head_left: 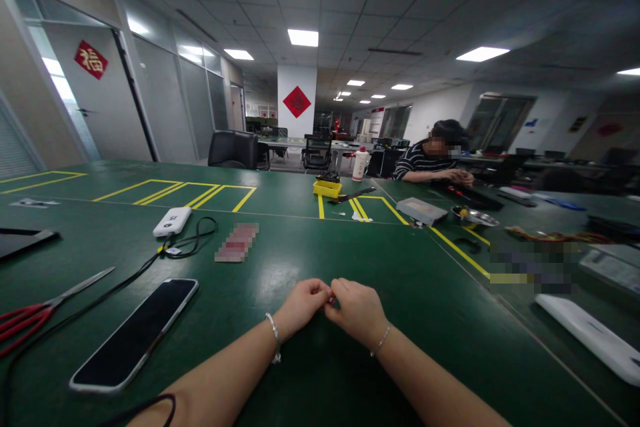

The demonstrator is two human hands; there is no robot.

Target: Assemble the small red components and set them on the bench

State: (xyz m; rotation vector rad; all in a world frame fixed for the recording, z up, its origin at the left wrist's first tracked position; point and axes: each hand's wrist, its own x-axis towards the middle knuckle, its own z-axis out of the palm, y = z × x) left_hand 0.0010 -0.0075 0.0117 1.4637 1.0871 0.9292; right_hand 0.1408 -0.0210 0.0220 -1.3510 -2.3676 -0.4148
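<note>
Over the middle of the green table (280, 240), my left hand (304, 305) and my right hand (356, 307) meet at the fingertips. Both hands are closed in a pinch. A tiny thing shows between the fingertips, too small to name. Each wrist wears a thin bracelet. To the left of my left hand lies a dark-screened phone (137, 333) in a clear case. A blurred reddish card (237, 243) lies beyond my left hand.
Red-handled scissors (50, 307), a white device (173, 221) and a black cable lie left. A yellow bin (327, 188) and white bottle (359, 165) stand beyond. A metal box (421, 211), bowl (475, 217) and white case (590, 337) are right. Another person (433, 153) sits back right.
</note>
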